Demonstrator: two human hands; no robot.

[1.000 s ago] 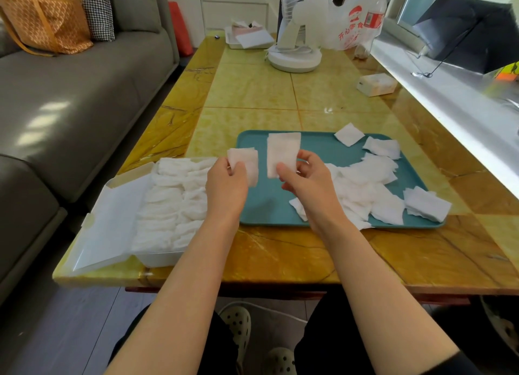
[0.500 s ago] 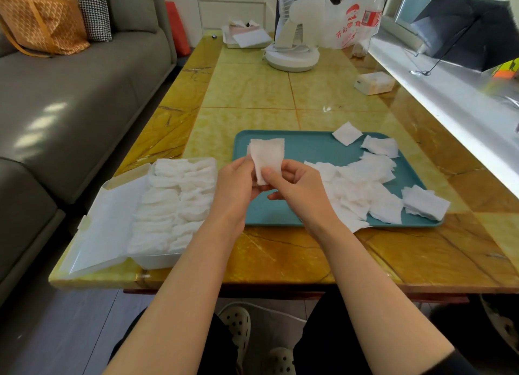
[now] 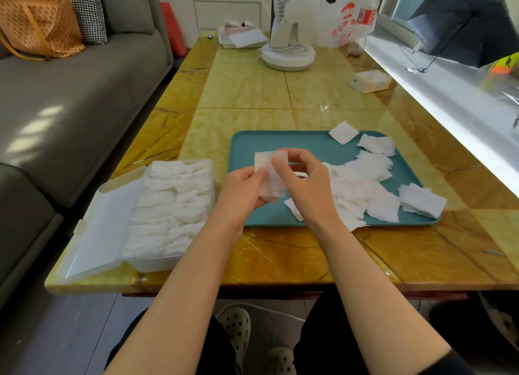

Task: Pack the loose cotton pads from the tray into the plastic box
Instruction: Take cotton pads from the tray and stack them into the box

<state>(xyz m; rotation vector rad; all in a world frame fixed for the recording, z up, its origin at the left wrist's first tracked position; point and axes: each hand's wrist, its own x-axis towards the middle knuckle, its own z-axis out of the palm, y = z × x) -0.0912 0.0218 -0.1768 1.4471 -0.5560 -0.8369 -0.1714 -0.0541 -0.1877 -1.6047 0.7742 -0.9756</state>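
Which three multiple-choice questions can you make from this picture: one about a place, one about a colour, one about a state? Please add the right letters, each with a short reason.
1. Where is the plastic box in relation to the tray, as the person sees it?
A. To its left
B. To its right
C. On top of it

2. What colour is the tray?
A. Red
B. Black
C. Teal

3. What are the left hand and the right hand doing?
A. Both rest open and hold nothing
B. Both hold the same white pads
C. Both press the box lid shut

Answers:
1 A, as the box stands beside the tray's left edge.
2 C, as the bare part of the tray is blue-green.
3 B, as fingers of both hands pinch the pads between them.
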